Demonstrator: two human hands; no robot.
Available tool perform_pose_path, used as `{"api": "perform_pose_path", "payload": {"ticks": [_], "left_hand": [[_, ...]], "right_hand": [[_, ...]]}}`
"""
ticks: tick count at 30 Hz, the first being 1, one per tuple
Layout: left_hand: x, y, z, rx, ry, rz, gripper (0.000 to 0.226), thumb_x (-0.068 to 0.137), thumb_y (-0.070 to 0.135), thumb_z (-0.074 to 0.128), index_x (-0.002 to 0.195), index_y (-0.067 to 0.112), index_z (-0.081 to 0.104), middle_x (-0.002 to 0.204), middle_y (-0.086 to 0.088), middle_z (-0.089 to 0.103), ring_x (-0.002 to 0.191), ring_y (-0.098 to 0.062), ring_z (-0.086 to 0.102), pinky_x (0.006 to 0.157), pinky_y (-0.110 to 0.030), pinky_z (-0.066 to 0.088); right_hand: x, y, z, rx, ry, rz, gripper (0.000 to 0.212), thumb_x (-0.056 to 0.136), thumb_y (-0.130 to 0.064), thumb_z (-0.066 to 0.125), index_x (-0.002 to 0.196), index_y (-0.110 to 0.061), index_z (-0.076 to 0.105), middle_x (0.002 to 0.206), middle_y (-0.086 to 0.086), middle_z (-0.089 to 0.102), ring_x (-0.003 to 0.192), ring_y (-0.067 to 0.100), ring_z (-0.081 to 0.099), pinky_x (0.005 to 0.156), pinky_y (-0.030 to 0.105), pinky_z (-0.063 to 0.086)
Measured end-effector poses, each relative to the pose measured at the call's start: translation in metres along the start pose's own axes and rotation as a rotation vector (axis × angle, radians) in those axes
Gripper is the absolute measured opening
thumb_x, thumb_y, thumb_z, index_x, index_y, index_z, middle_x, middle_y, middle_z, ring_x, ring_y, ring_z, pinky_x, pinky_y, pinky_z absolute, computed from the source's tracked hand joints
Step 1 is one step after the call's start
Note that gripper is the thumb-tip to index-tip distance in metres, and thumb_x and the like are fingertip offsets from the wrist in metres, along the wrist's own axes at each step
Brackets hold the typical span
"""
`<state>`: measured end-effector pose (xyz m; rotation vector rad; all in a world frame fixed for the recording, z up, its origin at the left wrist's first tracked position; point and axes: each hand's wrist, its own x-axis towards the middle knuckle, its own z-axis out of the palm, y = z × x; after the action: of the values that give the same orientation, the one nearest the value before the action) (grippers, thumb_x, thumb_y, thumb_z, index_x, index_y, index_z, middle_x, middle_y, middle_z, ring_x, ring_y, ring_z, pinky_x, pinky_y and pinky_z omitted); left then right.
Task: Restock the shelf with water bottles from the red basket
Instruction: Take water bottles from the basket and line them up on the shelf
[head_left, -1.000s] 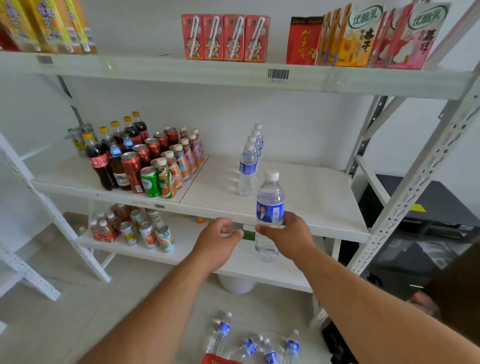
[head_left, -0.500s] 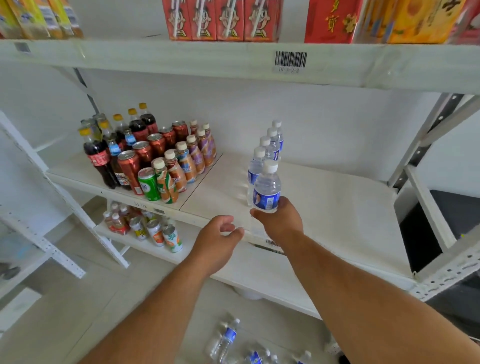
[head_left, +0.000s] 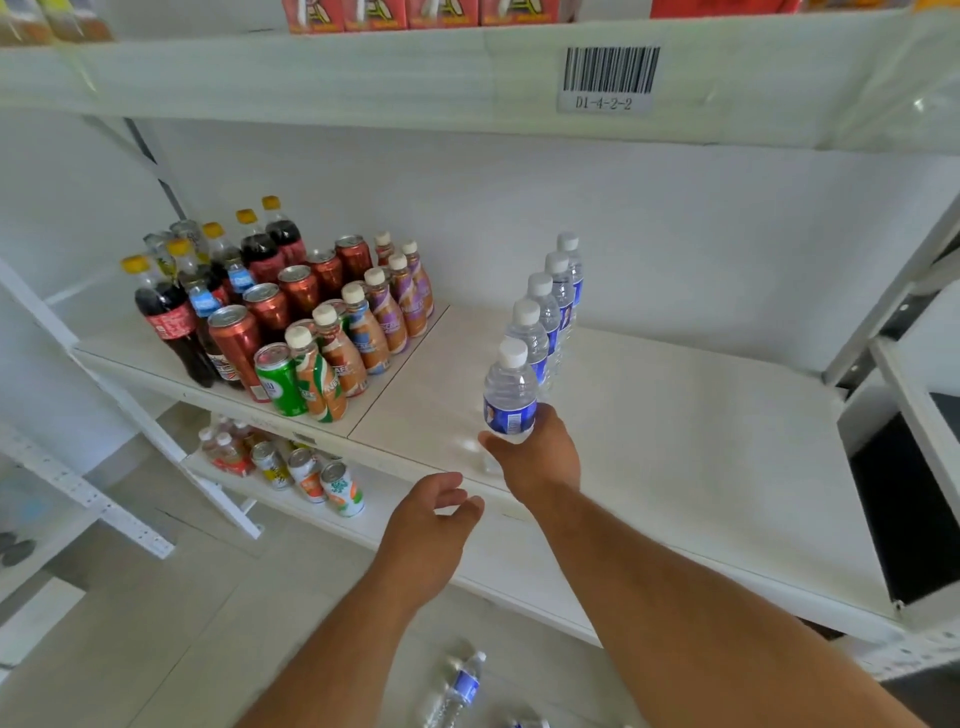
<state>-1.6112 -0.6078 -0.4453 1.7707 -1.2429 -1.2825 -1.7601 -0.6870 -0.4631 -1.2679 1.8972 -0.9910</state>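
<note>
White metal shelving fills the view, with pale floor tiles below, and the account runs from the floor outward. Nearest, at the bottom edge, a few spare water bottles (head_left: 462, 686) lie on their sides on the floor; the red basket itself is not in view. Above them the left hand (head_left: 431, 525) hovers in front of the shelf lip with its fingers loosely curled and nothing in them, probably kept close to steady or take over if needed. Just beyond, the right hand (head_left: 535, 457) wraps around the lower half of a water bottle (head_left: 510, 395), holding it upright at the front edge of the middle shelf (head_left: 675, 415); whether its base already touches the board is hidden by the fingers. A low grip leaves the cap and shoulder free, which suits lining it up. Behind it stands a row of water bottles (head_left: 550, 312), four deep, running straight back toward the wall, so the held one seems meant as the front of that file. Well to the left, canned and bottled drinks (head_left: 291, 322) sit in their own tidy rows. Farthest up, a barcode label (head_left: 608, 78) marks the upper shelf edge.
</note>
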Motion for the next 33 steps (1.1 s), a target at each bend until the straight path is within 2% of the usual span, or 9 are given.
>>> {"api": "perform_pose_path", "payload": {"ticks": [5, 11, 15, 21, 24, 26, 29, 31, 33], "left_hand": [[0.004, 0.002, 0.006, 0.011, -0.011, 0.000, 0.039, 0.093, 0.035, 0.070, 0.130, 0.035, 0.057, 0.126, 0.012, 0.065, 0.115, -0.018, 0.066, 0.103, -0.048, 0.054], [0.004, 0.004, 0.009, 0.019, -0.029, 0.014, 0.036, 0.092, 0.037, 0.070, 0.126, 0.039, 0.058, 0.123, 0.014, 0.066, 0.114, -0.017, 0.067, 0.103, -0.047, 0.055], [0.000, 0.003, 0.007, 0.047, -0.021, 0.010, 0.038, 0.094, 0.038, 0.069, 0.130, 0.037, 0.057, 0.126, 0.014, 0.065, 0.115, -0.017, 0.066, 0.104, -0.046, 0.054], [-0.006, -0.002, 0.001, 0.089, 0.002, 0.007, 0.039, 0.094, 0.041, 0.068, 0.130, 0.039, 0.056, 0.126, 0.016, 0.063, 0.116, -0.017, 0.065, 0.104, -0.045, 0.055], [-0.013, -0.006, -0.006, 0.062, -0.011, 0.000, 0.038, 0.092, 0.039, 0.070, 0.128, 0.038, 0.058, 0.123, 0.016, 0.065, 0.113, -0.015, 0.067, 0.103, -0.045, 0.055], [-0.019, -0.009, -0.013, 0.044, -0.023, 0.002, 0.039, 0.091, 0.037, 0.070, 0.128, 0.037, 0.059, 0.123, 0.015, 0.066, 0.111, -0.013, 0.067, 0.102, -0.045, 0.056], [-0.033, -0.012, -0.022, 0.050, -0.051, -0.002, 0.041, 0.091, 0.039, 0.070, 0.130, 0.037, 0.057, 0.125, 0.016, 0.064, 0.112, -0.011, 0.065, 0.100, -0.044, 0.056], [-0.044, -0.014, -0.028, 0.079, -0.075, 0.001, 0.044, 0.090, 0.042, 0.069, 0.131, 0.037, 0.055, 0.127, 0.017, 0.061, 0.112, -0.009, 0.064, 0.099, -0.042, 0.056], [-0.054, -0.022, -0.033, 0.105, -0.085, 0.005, 0.048, 0.087, 0.045, 0.070, 0.132, 0.035, 0.056, 0.128, 0.014, 0.062, 0.113, -0.010, 0.064, 0.098, -0.043, 0.056]], "right_hand": [[0.006, 0.002, 0.002, -0.071, -0.030, 0.049, 0.062, 0.077, -0.056, 0.082, 0.125, -0.027, 0.056, 0.116, -0.003, 0.067, 0.096, 0.020, 0.070, 0.086, 0.038, 0.062], [0.008, 0.002, 0.007, -0.060, -0.052, 0.084, 0.064, 0.085, -0.051, 0.080, 0.134, -0.021, 0.051, 0.124, 0.001, 0.064, 0.103, 0.022, 0.069, 0.085, 0.032, 0.059], [0.010, 0.000, 0.009, -0.040, -0.029, 0.086, 0.064, 0.087, -0.049, 0.079, 0.136, -0.019, 0.050, 0.127, 0.003, 0.061, 0.100, 0.017, 0.060, 0.084, 0.027, 0.052], [0.012, -0.001, 0.013, 0.008, -0.035, 0.110, 0.066, 0.087, -0.046, 0.080, 0.138, -0.020, 0.047, 0.128, 0.001, 0.061, 0.102, 0.018, 0.060, 0.089, 0.032, 0.057], [0.004, 0.004, 0.008, 0.010, -0.045, 0.111, 0.066, 0.084, -0.046, 0.082, 0.134, -0.020, 0.048, 0.125, 0.002, 0.064, 0.098, 0.020, 0.064, 0.072, 0.025, 0.057], [-0.009, 0.010, 0.001, 0.000, -0.063, 0.131, 0.068, 0.086, -0.045, 0.080, 0.138, -0.017, 0.047, 0.129, 0.003, 0.062, 0.096, 0.021, 0.063, 0.057, 0.020, 0.048], [-0.038, 0.029, -0.005, 0.027, -0.084, 0.177, 0.080, 0.086, -0.049, 0.079, 0.149, -0.017, 0.041, 0.142, 0.006, 0.057, 0.111, 0.024, 0.067, 0.077, 0.031, 0.058], [-0.065, 0.043, -0.008, 0.112, -0.134, 0.228, 0.080, 0.082, -0.050, 0.082, 0.145, -0.020, 0.043, 0.140, 0.005, 0.057, 0.101, 0.022, 0.073, 0.085, 0.041, 0.063], [-0.095, 0.055, -0.014, 0.225, -0.185, 0.301, 0.075, 0.081, -0.043, 0.084, 0.140, -0.017, 0.046, 0.135, 0.006, 0.059, 0.084, 0.019, 0.074, 0.080, 0.039, 0.064]]}}
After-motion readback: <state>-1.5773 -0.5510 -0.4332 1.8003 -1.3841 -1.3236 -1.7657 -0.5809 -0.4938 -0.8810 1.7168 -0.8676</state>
